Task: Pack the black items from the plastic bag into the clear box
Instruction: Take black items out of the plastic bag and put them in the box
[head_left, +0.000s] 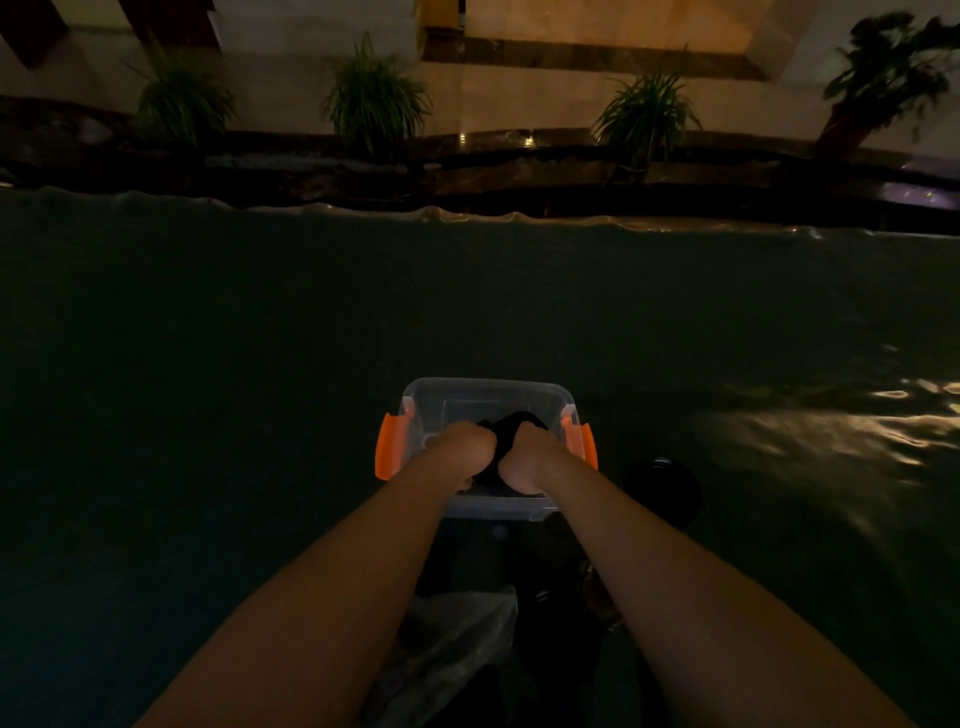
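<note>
Clear box (488, 400): transparent walls, orange latches at 3 and 9 o'clock sides. Item (511, 428) inside box: solid black, no pattern discernible. Plastic bag (457, 639), 6 o'clock of box: translucent greyish. Table covering (260, 338): dark green, plain. Plants (374, 98) at 12 o'clock: green leaves. Round object (662, 486), 3 o'clock of box: black.

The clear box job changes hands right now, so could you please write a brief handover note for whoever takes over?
Left hand: inside the clear box, closed on the black item.
Right hand: also in the box, closed on the same black item.
Clear box: on the dark table, lid off, orange latches swung out.
Plastic bag: near the body, between the forearms; contents too dark to judge.
Done: one black item is going into the box.
Left: release it, check the bag for more.
</note>
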